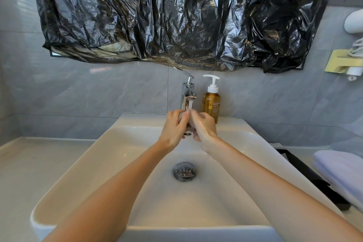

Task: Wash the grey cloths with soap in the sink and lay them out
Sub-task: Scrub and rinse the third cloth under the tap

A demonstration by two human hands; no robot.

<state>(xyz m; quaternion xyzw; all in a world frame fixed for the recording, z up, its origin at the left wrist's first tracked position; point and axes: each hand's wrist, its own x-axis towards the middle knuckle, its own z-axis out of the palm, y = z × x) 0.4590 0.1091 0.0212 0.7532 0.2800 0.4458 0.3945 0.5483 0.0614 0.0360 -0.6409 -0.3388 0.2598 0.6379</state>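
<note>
Under the tap point(188, 92): a grey cloth point(181, 118), wadded small, is held in the running water point(191, 104) above the sink point(117, 133).
Left hand point(173, 129): fingers curl round the cloth and clench it.
Right hand point(204, 126): wet, it grasps the same wad from the other side.
Soap point(211, 104): the pump bottle stands just beside the tap on the sink's back ledge, with no hand on it.
Counter point(29, 163): no grey cloth lies spread in view; a folded pale towel point(341, 173) sits at the right.
Progress: likely early or midway. One cloth is being wetted or rinsed, and no lather shows. Wringing and laying out appear to remain. Other cloths are out of view.
</note>
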